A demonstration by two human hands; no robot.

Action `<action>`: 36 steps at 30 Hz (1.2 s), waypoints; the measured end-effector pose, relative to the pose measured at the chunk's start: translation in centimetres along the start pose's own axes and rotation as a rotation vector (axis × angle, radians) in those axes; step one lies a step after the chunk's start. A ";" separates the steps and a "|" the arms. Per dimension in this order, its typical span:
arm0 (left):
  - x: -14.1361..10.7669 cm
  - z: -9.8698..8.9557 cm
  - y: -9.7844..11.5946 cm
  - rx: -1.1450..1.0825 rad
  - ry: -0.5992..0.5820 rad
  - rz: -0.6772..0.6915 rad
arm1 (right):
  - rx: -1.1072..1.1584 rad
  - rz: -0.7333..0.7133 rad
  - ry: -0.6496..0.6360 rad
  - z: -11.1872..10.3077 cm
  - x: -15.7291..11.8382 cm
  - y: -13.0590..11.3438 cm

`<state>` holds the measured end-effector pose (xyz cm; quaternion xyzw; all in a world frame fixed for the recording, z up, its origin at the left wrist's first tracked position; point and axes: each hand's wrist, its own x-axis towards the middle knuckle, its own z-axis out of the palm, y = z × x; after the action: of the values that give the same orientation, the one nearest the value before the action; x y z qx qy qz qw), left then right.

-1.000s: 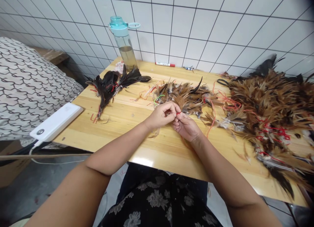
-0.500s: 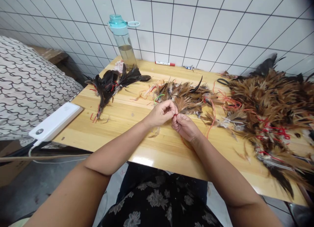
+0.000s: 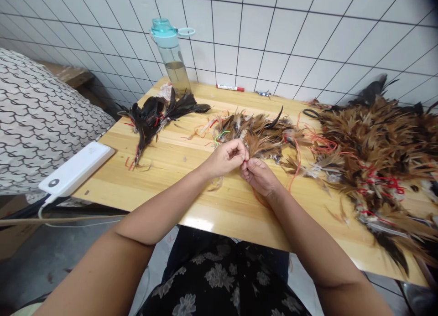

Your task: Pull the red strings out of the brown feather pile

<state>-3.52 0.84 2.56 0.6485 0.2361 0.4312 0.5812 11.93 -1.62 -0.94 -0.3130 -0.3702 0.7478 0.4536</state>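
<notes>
Red thread is pinched in the nearly closed fingertips of the left hand and right hand, near centre, mostly hidden. Whether the brown feathers just beyond are gripped cannot be told. The feather pile is cut off at right.

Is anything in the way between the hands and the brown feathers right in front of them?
Nothing that I can see. The left hand and right hand meet right at the near edge of the brown feathers. The bottle and pen are farther back, near the wall.
</notes>
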 end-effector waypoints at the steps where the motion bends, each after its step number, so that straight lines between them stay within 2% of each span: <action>1: 0.0 -0.1 0.1 0.022 -0.011 0.008 | -0.014 -0.005 0.004 0.0 0.0 0.1; 7: 0.0 -0.4 0.0 0.088 -0.004 0.009 | -0.057 -0.031 0.100 0.2 0.2 0.5; 14: 0.0 -0.5 -0.3 0.280 0.046 0.013 | -0.259 -0.183 0.181 -0.6 0.6 1.1; 18: -0.1 -0.5 -0.1 0.273 0.053 -0.017 | -0.303 -0.156 0.150 -0.8 0.5 1.1; 21: 0.0 -0.4 0.0 0.124 0.035 -0.061 | -0.270 -0.106 0.153 -0.7 0.3 0.7; 24: 0.1 -0.3 -0.2 -0.045 0.041 -0.090 | -0.136 -0.054 0.130 -0.4 0.2 0.2; 28: 0.2 -0.1 -1.0 -0.171 0.093 -0.077 | 0.051 0.030 0.017 0.0 0.0 -0.7; 36: -0.1 -0.3 -1.2 -0.169 0.101 -0.068 | 0.153 0.015 -0.089 0.3 -0.5 -1.3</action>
<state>-3.55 1.19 1.35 0.5661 0.2498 0.4618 0.6355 12.45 -1.79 0.41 -0.2467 -0.3294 0.7905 0.4536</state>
